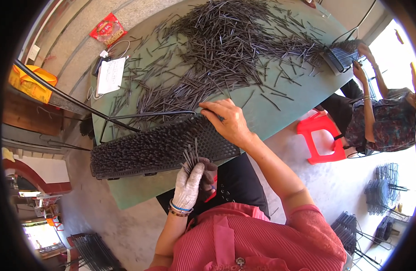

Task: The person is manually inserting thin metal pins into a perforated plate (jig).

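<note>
My left hand [188, 189], in a whitish glove with dark patches, is closed round a small bundle of thin dark sticks [190, 156] that point up. It is just in front of a long black perforated rack [217, 143]. Short dark sticks [135, 147] stand packed in the rack's left and middle holes, while many holes at its right end show bare. Over the rack's far edge, my bare right hand [229, 121] has thumb and forefinger brought close together; whatever lies between the tips is too small to make out.
A big heap of loose dark sticks [221, 40] covers much of the green table [271, 113]. At the far right, a co-worker's hands [362, 67] are at another rack [339, 58]. A red stool [323, 140] stands there. White paper [111, 76] lies on the left; bent black rods [81, 106] reach over the table.
</note>
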The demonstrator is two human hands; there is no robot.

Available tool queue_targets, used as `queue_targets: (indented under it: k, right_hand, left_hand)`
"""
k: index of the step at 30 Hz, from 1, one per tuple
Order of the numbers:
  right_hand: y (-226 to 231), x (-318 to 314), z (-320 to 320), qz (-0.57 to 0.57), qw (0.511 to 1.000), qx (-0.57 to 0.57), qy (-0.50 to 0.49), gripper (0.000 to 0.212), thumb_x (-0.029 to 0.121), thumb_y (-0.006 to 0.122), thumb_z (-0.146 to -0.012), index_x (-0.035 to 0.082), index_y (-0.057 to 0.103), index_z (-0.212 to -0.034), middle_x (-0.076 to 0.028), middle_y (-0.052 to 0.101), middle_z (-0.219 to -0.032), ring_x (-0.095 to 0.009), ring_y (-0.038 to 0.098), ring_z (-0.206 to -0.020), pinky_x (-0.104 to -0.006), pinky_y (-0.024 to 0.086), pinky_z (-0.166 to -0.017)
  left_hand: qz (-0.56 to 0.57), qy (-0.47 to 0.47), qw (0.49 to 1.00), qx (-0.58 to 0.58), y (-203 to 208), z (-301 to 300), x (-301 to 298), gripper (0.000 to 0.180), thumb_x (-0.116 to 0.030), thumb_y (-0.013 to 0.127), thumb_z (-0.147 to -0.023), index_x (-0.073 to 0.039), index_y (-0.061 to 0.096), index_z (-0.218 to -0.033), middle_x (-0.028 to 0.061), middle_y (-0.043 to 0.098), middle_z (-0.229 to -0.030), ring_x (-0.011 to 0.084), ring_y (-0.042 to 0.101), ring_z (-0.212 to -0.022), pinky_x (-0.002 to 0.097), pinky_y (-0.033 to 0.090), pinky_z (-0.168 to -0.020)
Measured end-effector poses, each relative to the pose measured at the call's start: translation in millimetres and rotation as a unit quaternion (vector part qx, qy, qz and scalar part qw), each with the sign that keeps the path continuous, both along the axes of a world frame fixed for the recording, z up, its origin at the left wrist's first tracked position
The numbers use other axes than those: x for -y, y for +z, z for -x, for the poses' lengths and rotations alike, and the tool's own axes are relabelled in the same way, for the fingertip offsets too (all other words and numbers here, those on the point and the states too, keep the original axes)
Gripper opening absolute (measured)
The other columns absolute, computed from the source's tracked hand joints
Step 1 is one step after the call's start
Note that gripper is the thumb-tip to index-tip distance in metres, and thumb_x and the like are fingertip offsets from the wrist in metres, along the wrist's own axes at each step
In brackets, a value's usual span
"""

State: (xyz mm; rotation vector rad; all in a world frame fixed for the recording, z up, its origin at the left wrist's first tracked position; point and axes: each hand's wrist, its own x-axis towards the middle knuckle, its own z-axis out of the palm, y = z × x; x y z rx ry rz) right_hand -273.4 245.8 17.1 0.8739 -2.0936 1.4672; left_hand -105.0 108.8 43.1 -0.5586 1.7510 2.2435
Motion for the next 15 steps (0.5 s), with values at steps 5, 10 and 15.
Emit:
queue_targets:
  k: [5,10,15]
  right_hand:
    - [-1,1,2,0.008,1.0,-0.001,0.002,0.019,0.007,0.071,-0.083,0.002,0.069,-0.101,-0.009,0.069,-0.085,-0.025,0.064,-0.076,-0.0353,0.046,-0.072]
    - [-4,-1,2,-0.001,1.0,0.015,0.011,0.02,0.005,0.072,-0.083,0.003,0.071,-0.103,-0.01,0.069,-0.084,-0.025,0.061,-0.074,-0.0349,0.047,-0.074]
    - [-12,0,2,-0.033,0.999,-0.013,0.03,0.02,0.007,0.073,-0.082,0.004,0.07,-0.102,-0.008,0.067,-0.082,-0.023,0.061,-0.075,-0.0342,0.046,-0.075]
  left_hand:
    - [-0.048,-0.08,0.993,0.072,-3,0,4,0.025,-0.025,0.05,-0.101,-0.004,0.057,-0.113,0.01,0.069,-0.088,0.0075,0.058,-0.058,0.0208,0.043,-0.046]
    - [-0.096,-0.068,0.98,0.159,-6,-6,4,0.027,-0.028,0.052,-0.1,-0.006,0.057,-0.114,0.0104,0.069,-0.088,0.0081,0.057,-0.059,0.0201,0.041,-0.047]
    - [-0.102,-0.064,0.975,0.186,-11,-4,6,0.028,-0.029,0.052,-0.1,-0.006,0.058,-0.114,0.0103,0.069,-0.088,0.0072,0.057,-0.059,0.0191,0.039,-0.046]
